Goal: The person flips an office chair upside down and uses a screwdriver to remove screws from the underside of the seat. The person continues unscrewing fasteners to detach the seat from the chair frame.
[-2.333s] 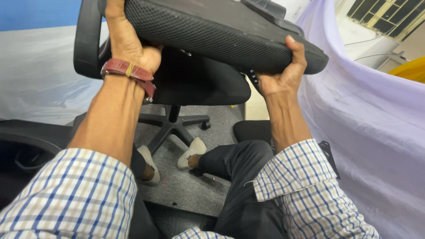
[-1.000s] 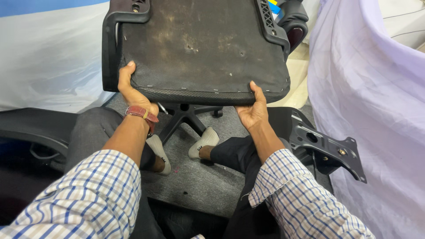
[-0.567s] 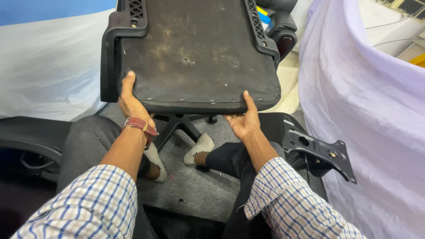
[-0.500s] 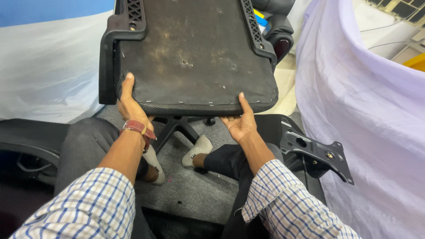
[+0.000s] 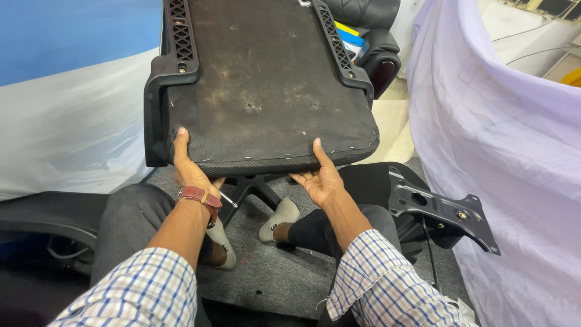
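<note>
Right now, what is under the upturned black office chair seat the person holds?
Below the black office chair seat show black star-base legs, two grey shoes and grey floor mat. The seat hides the base's hub and far legs.

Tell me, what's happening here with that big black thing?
A seated person holds an office chair seat turned underside up, the left hand and right hand gripping its near edge. A chair's star base stands on the floor below it, and a black metal mounting plate lies to the right, beside a pale plastic sheet.

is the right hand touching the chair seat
Touching: the head view shows the right hand gripping the near edge of the chair seat, thumb pressed on its underside.
</note>
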